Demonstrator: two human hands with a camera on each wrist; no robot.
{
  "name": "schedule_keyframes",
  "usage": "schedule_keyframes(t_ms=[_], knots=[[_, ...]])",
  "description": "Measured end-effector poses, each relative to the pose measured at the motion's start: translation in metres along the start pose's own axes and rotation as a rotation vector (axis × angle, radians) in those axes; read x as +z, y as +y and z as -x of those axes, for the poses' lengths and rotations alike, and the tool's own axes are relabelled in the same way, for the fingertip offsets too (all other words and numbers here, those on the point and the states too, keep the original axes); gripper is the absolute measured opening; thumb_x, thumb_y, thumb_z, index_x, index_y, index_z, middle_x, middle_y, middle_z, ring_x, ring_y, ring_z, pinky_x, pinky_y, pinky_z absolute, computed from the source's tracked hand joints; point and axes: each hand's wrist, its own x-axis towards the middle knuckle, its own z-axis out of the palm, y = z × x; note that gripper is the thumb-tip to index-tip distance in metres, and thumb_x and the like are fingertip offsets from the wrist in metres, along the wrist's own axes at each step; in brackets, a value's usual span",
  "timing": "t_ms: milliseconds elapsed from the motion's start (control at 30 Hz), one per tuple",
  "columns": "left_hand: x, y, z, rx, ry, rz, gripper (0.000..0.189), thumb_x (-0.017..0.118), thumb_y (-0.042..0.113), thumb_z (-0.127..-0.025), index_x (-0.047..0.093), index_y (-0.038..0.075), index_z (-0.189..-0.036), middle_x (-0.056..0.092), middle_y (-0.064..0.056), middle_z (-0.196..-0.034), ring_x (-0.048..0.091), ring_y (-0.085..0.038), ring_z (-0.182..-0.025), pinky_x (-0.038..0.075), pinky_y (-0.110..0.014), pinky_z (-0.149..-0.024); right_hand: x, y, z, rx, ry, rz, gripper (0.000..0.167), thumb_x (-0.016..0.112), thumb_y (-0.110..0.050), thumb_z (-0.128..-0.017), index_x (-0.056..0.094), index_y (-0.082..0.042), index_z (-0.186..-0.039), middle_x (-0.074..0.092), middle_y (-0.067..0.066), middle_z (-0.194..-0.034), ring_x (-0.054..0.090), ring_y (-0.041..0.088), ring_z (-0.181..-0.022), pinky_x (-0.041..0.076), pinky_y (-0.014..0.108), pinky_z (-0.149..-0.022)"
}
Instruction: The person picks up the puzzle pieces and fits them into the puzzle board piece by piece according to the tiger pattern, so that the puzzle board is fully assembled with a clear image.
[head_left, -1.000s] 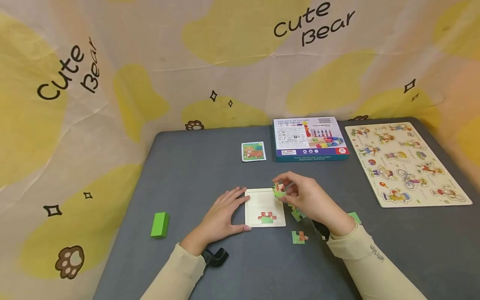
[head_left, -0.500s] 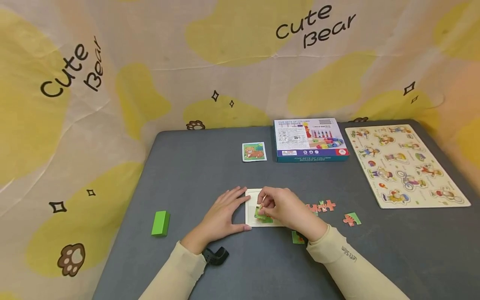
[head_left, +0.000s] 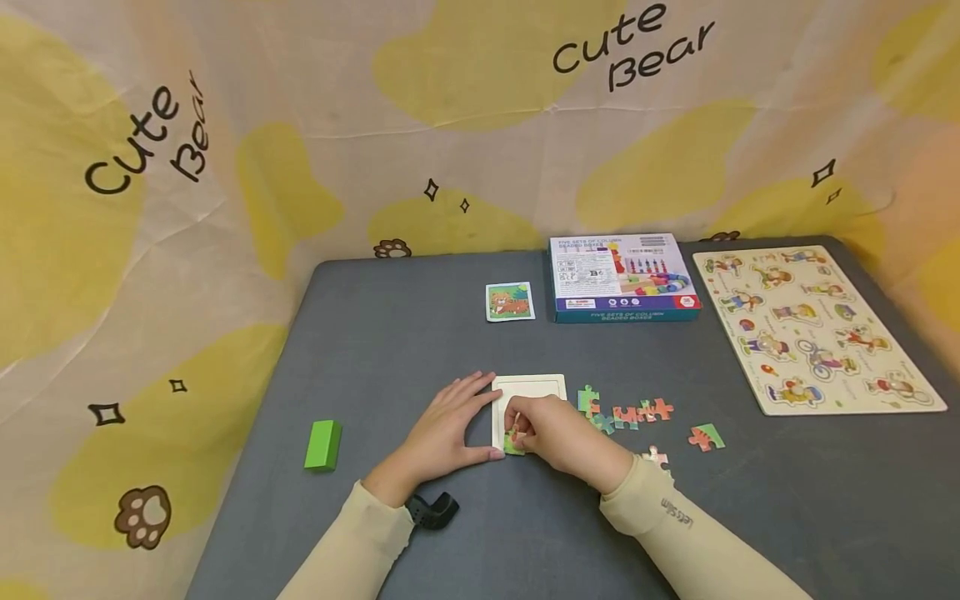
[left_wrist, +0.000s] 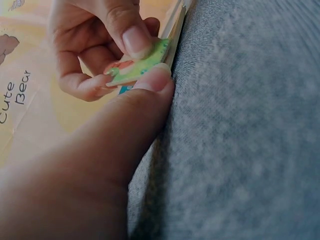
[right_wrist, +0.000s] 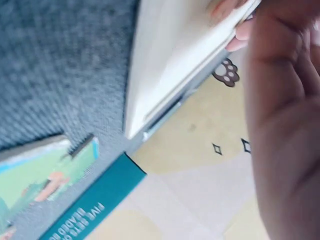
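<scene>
A square cream puzzle tray (head_left: 528,381) lies on the grey table. My left hand (head_left: 448,427) rests along its left side, fingers spread and fairly straight, thumb at the near left corner. My right hand (head_left: 561,433) pinches a green and orange jigsaw piece (left_wrist: 155,57) between thumb and fingers. This piece is over the tray's near left corner, right by the left thumb in the left wrist view. The right hand covers the near middle of the tray. Several loose jigsaw pieces (head_left: 626,417) lie to the right of the tray, and another piece (head_left: 705,437) lies farther right.
A small picture card (head_left: 510,302) lies behind the tray. Beside it is a flat game box (head_left: 622,310), and at the right a large picture board (head_left: 813,333). A green block (head_left: 322,446) stands at the left. Patterned cloth (head_left: 450,100) hangs behind the table.
My right hand has carried the pinched piece from the tray's far right corner down and left to its near left corner. The left hand has stayed in place.
</scene>
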Motion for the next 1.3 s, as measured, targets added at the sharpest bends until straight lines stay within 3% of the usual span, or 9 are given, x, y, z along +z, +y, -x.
schedule_keyframes(t_ms=[500, 700, 933, 1133, 1300], knots=[[-0.002, -0.001, -0.001, -0.007, -0.009, -0.002, 0.087, 0.084, 0.052, -0.087, 0.048, 0.016, -0.158, 0.029, -0.001, -0.171, 0.019, -0.021, -0.159, 0.015, -0.047, -0.129, 0.003, -0.001, -0.003, -0.021, 0.005, 0.048, 0.02, 0.079, 0.006, -0.088, 0.067, -0.011, -0.091, 0.058, -0.007, -0.071, 0.052, 0.007, -0.065, 0.047, 0.027, -0.063], [-0.001, -0.001, -0.001, 0.009, 0.004, -0.003, 0.087, 0.085, 0.051, -0.086, 0.05, 0.015, -0.156, 0.031, -0.003, -0.17, 0.022, -0.024, -0.158, 0.017, -0.05, -0.128, 0.003, -0.004, -0.002, -0.001, 0.075, 0.052, 0.015, 0.078, 0.001, -0.091, 0.071, -0.012, -0.095, 0.061, -0.008, -0.074, 0.055, 0.008, -0.068, 0.049, 0.029, -0.065], [-0.001, 0.0, 0.0, 0.02, 0.013, -0.011, 0.087, 0.086, 0.05, -0.085, 0.05, 0.015, -0.156, 0.032, -0.004, -0.17, 0.023, -0.025, -0.158, 0.019, -0.051, -0.128, 0.01, -0.001, -0.005, -0.003, 0.132, 0.197, 0.013, 0.082, -0.004, -0.089, 0.075, -0.011, -0.096, 0.055, -0.006, -0.077, 0.053, 0.01, -0.068, 0.047, 0.028, -0.061], [0.0, 0.001, -0.001, 0.017, 0.002, -0.022, 0.088, 0.084, 0.052, -0.086, 0.048, 0.016, -0.158, 0.031, -0.003, -0.17, 0.023, -0.026, -0.158, 0.019, -0.051, -0.128, 0.013, -0.001, -0.003, 0.03, 0.162, 0.316, 0.021, 0.089, -0.015, -0.085, 0.078, -0.011, -0.103, 0.058, -0.003, -0.082, 0.059, 0.015, -0.073, 0.052, 0.033, -0.064], [0.0, 0.001, -0.001, 0.007, -0.004, -0.028, 0.088, 0.084, 0.052, -0.087, 0.048, 0.016, -0.158, 0.029, -0.002, -0.171, 0.022, -0.024, -0.158, 0.017, -0.049, -0.128, 0.017, -0.007, 0.003, 0.002, 0.214, 0.448, 0.018, 0.09, -0.018, -0.084, 0.074, -0.012, -0.089, 0.062, -0.002, -0.08, 0.059, 0.017, -0.07, 0.055, 0.033, -0.061]])
